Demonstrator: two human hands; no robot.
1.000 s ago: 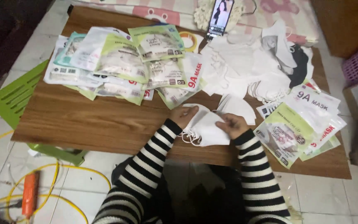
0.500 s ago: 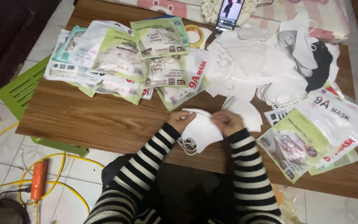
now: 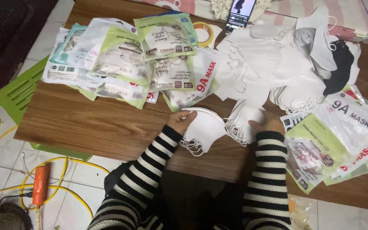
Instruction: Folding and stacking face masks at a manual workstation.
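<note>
My left hand (image 3: 181, 122) grips a small stack of white face masks (image 3: 204, 127) over the wooden table (image 3: 90, 123), ear loops dangling at the near edge. My right hand (image 3: 265, 125) rests on a second stack of white masks (image 3: 240, 121) just to the right. Both arms wear black-and-white striped sleeves. A big heap of loose white masks (image 3: 273, 68) lies beyond the hands.
Filled mask packets (image 3: 124, 64) cover the table's far left, and empty green and clear packets (image 3: 333, 136) lie at the right. A tape roll (image 3: 204, 33) and a phone (image 3: 240, 12) sit at the back. On the floor lie a green tray (image 3: 20, 87), yellow cable and an orange tool (image 3: 40, 184).
The hands have parted: the one bundle they held together is now two stacks, the left one lifted in my left hand, the right one under my right hand.
</note>
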